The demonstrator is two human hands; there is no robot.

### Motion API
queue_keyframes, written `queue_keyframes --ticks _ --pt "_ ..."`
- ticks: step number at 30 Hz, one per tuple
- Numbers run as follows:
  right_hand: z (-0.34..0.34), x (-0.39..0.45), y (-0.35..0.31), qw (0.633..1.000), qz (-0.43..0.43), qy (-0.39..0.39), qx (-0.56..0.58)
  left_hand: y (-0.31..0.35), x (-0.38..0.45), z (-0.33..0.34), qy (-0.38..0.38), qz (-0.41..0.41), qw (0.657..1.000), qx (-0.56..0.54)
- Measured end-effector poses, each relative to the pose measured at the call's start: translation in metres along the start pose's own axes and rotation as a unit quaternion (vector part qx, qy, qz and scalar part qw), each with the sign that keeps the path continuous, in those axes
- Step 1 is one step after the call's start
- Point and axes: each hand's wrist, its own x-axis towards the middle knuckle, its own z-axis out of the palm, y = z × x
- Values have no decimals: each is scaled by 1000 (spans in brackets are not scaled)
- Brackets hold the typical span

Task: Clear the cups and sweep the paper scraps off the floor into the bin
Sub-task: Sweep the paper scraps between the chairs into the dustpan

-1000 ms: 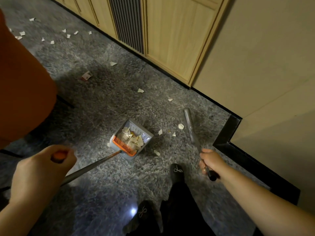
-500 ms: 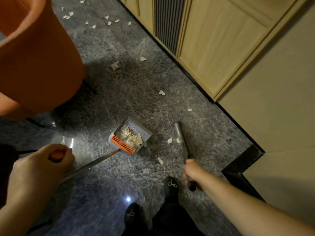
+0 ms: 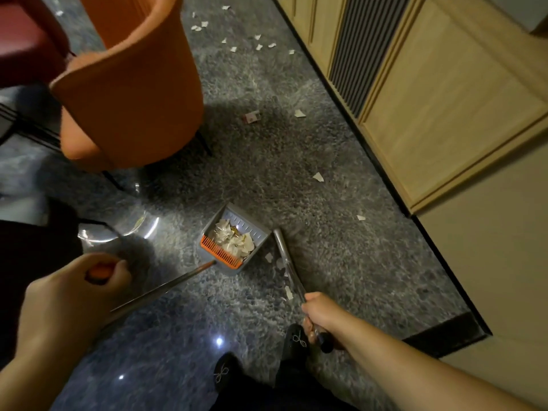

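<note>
Grey plastic long-handled dustpan (image 3: pixel 234 241) on floor, handle gripped by left hand (image 3: pixel 74 295); right hand (image 3: pixel 321 314) clamped round metal broom handle (image 3: pixel 286 259), nearer the white paper scraps (image 3: pixel 280 264) just right of pan mouth.

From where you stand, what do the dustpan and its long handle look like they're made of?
The dustpan looks like matte grey moulded plastic, with an orange plastic comb edge. Its long handle seems polished metal, since it glints; the left hand grips an orange end, probably plastic.
</note>
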Motion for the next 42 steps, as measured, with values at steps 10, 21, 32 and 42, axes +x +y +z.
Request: queue_keyframes --ticks 10,21,32,42 --pt "10 -17 -21 998 44 -22 46 0 -28 -45 -56 39 990 123" --pt "42 -28 -14 999 42 -16 22 14 -22 -14 -152 119 958 212" --pt "98 -56 4 998 18 -39 -49 25 -14 22 -193 152 945 218" --pt "131 -80 21 996 22 -89 3 13 -31 15 -182 161 948 204"
